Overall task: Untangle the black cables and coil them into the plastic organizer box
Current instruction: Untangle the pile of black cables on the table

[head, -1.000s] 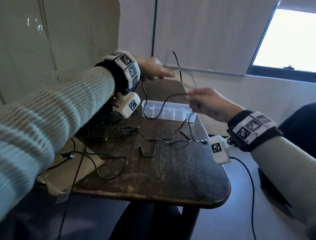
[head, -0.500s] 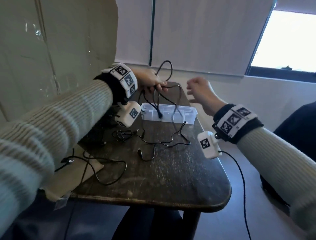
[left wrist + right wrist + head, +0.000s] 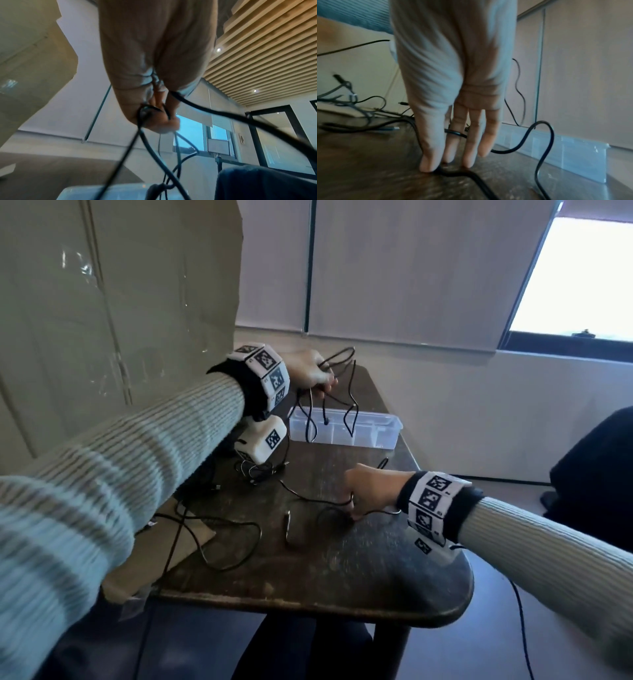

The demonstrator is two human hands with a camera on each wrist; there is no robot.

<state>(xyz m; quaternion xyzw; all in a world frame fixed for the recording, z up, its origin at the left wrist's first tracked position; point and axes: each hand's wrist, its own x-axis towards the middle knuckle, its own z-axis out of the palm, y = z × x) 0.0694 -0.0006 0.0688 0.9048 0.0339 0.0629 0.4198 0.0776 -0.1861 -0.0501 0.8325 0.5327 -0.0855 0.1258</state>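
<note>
Right hand (image 3: 371,494) has dropped, fingers pressing table cable (image 3: 315,501); left hand (image 3: 308,371) still grips looped cable (image 3: 337,359).

Translucent smooth plastic organizer box (image 3: 344,433), matt black cables (image 3: 352,412), worn dark wooden table (image 3: 342,577).

Left hand (image 3: 310,369) raised at 12 o'clock above the surface (image 3: 342,570), fingers curled round looped black cable (image 3: 337,359); strands hang down into the clear organizer box (image 3: 383,436). Right hand (image 3: 371,491) at 3 o'clock, fingertips pressing a second cable (image 3: 308,497) onto the surface. More tangled cables (image 3: 255,470) at 10 o'clock, near cardboard (image 3: 191,546).
</note>
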